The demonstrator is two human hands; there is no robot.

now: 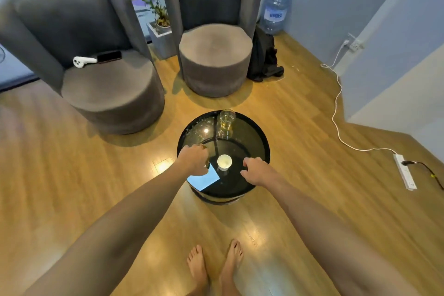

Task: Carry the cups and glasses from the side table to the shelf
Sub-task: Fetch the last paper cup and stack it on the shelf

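While both arms reach down over the round black table (260, 142), the left hand (193, 160) is curled over a glass (204, 147) at the table's left edge; only a sliver of amber rim shows past the knuckles, so the fingers look closed around it, though the grip itself is hidden. The right hand (254, 172) hovers over the right part of the tabletop with fingers loosely bent and slightly spread, holding nothing; whether it touches the surface cannot be told.

Between the two hands stands a small white cup (224, 161), upright, its mouth open to the camera and its inside pale. It is nearer the left hand but touches neither. At the far edge of the table stands a second glass (227, 119), clear, upright, with yellowish liquid in its lower part and its reflection showing in the glossy top. It is well apart from both hands.

Near the left hand a pale blue rectangle, apparently a reflection, shows in the tabletop.

Behind the table are two grey chairs (216, 55), and bare feet (213, 269) stand on the wooden floor (300, 108).
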